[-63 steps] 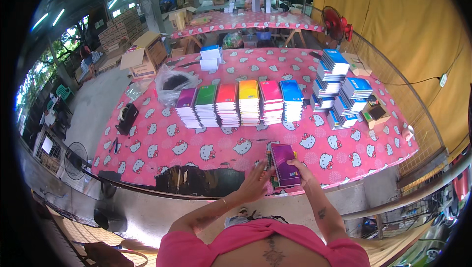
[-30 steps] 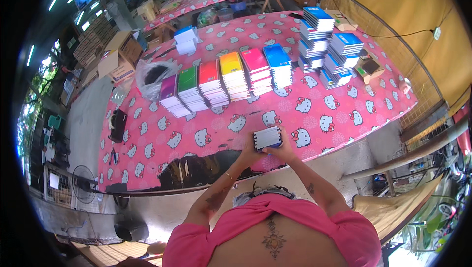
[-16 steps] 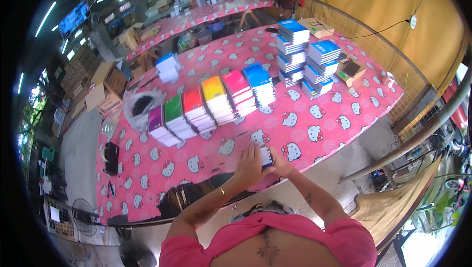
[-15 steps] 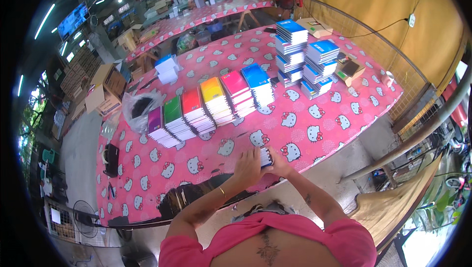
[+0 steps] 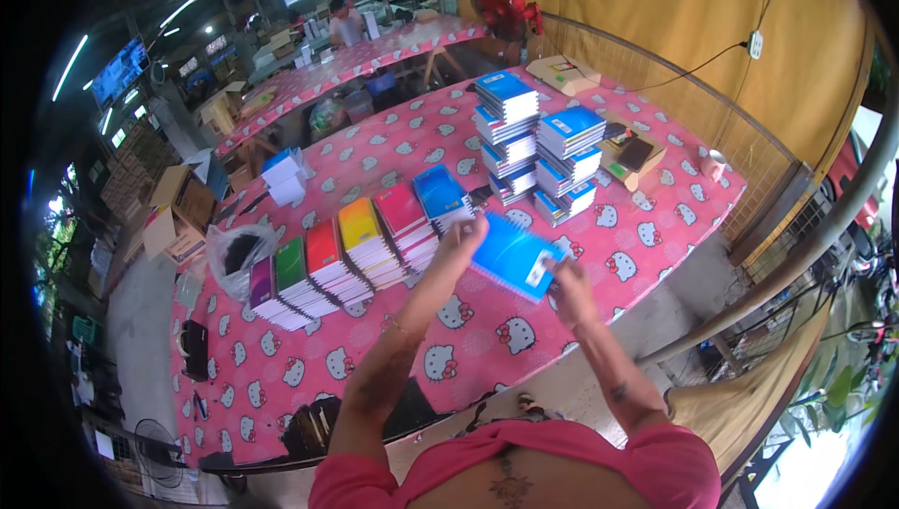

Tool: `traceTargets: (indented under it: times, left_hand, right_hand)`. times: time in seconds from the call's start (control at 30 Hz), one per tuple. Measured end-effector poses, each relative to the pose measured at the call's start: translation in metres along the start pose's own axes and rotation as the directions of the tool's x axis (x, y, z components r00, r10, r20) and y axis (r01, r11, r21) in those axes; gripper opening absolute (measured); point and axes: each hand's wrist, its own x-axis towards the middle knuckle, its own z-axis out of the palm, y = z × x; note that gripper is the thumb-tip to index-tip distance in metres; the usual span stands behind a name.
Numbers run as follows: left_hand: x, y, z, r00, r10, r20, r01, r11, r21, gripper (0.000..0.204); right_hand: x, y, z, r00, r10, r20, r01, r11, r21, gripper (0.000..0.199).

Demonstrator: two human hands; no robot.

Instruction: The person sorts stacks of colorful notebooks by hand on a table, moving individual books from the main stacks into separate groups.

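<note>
A blue spiral notebook (image 5: pixel 510 258), slightly smeared by motion, is held tilted above the table between my two hands. My left hand (image 5: pixel 464 239) grips its left end, and my right hand (image 5: pixel 570 290) pinches its right end. Whether it is one notebook or several together, I cannot tell. Beyond my left forearm runs a slanting row of notebook stacks: purple (image 5: pixel 263 277), green (image 5: pixel 291 259), red (image 5: pixel 323 245), yellow (image 5: pixel 358 223), pink (image 5: pixel 400 207) and blue (image 5: pixel 438 192). Two taller piles of blue notebooks (image 5: pixel 506 88) (image 5: pixel 572 125) rise just past the held one.
A pink patterned cloth (image 5: pixel 375 158) covers the table. A clear plastic bag (image 5: pixel 225 245), a black case (image 5: pixel 194 350) and a small white-and-blue stack (image 5: pixel 284 179) lie leftward. At right are an open cardboard box (image 5: pixel 629 155) and a mug (image 5: pixel 714 165). A red fan (image 5: pixel 501 11) stands behind.
Both hands have moved forward and up from the near table edge, bringing the blue notebook from an edge-on pose to cover-up. The right hand has shifted outward; the view has turned slightly.
</note>
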Motion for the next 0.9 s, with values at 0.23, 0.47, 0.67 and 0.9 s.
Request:
traceTargets:
  times: [0.23,0.47,0.67,0.9]
  left_hand:
    - [0.0,0.008,0.001,0.976,0.165,-0.141,-0.16,0.986,0.046,0.045]
    - [-0.013,-0.043,-0.033,0.971,0.112,-0.21,-0.088,0.989,0.121,0.024]
    - [-0.038,-0.062,-0.059,0.95,0.04,-0.309,0.02,0.982,0.187,0.022]
    - [-0.018,-0.085,-0.063,0.879,0.384,-0.282,-0.136,0.769,0.624,0.034]
  right_hand:
    - [0.157,-0.14,-0.039,0.954,-0.261,-0.149,0.285,0.942,0.174,0.051]
    - [0.265,-0.17,-0.051,0.928,-0.137,-0.345,0.212,0.959,0.189,0.053]
    - [0.282,-0.155,-0.061,0.954,-0.052,-0.294,0.069,0.997,0.046,0.05]
    - [0.239,-0.128,-0.074,0.949,-0.015,-0.315,0.038,0.997,0.067,0.077]
